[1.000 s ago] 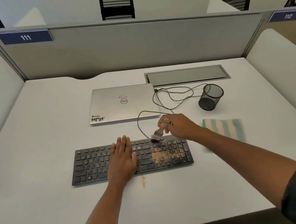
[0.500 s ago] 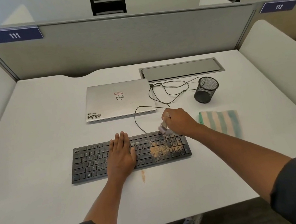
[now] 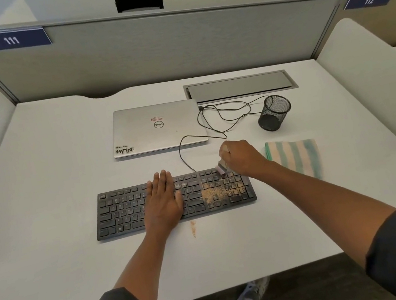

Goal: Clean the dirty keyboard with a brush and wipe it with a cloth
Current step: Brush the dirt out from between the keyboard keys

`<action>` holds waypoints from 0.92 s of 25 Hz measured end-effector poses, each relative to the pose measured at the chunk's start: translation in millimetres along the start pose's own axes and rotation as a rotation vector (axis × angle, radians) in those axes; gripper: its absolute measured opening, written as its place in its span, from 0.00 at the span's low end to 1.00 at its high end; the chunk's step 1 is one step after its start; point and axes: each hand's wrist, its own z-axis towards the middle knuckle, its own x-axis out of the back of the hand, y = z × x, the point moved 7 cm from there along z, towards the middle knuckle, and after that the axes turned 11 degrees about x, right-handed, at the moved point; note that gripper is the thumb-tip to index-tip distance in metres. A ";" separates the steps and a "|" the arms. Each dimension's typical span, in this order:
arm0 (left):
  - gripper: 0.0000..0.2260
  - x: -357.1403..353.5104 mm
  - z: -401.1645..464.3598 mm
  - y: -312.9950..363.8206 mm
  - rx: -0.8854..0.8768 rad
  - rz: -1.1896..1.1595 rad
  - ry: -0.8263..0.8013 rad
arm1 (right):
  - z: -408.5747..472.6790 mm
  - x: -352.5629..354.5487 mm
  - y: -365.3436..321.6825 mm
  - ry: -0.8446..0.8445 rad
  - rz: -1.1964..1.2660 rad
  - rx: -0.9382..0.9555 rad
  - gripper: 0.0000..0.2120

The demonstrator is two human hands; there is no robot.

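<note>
A black keyboard lies across the white desk, with tan dust spread over its right-hand keys. My left hand rests flat on the middle keys, fingers straight. My right hand grips a small brush whose bristles touch the top rows above the dust; most of the brush is hidden in my fist. A green-and-cream striped cloth lies flat on the desk just right of the keyboard. A small streak of dust sits on the desk in front of the keyboard.
A closed silver laptop lies behind the keyboard, with a looped black cable beside it. A black mesh pen cup stands at the back right. A grey cable hatch is set in the desk near the partition.
My right hand has shifted the brush a little to the right along the keyboard's top rows. My left hand has stayed flat on the keys. The camera view has shifted slightly.
</note>
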 end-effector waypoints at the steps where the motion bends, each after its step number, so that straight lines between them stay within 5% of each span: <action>1: 0.34 0.4 -0.2 0.4 -0.001 0.003 -0.001 | -2.8 -5.1 -0.2 -0.031 -0.003 0.001 0.12; 4: 0.34 0.3 -0.6 0.3 -0.001 0.003 0.003 | -7.9 -13.6 -2.5 -0.122 -0.043 0.025 0.11; 10: 0.34 0.3 -0.7 -0.1 0.000 -0.001 0.003 | 1.6 6.1 -15.7 0.046 0.051 0.050 0.13; 14: 0.34 1.5 -0.4 1.6 0.000 -0.003 0.004 | 0.5 -12.6 -31.9 0.002 0.183 0.060 0.12; 20: 0.33 1.8 -0.9 0.6 0.003 -0.026 0.010 | 6.3 -26.7 -37.6 -0.162 0.056 0.005 0.13; 23: 0.34 0.6 -0.5 0.3 0.006 -0.019 0.003 | 11.7 -14.1 -39.2 -0.089 0.128 -0.033 0.13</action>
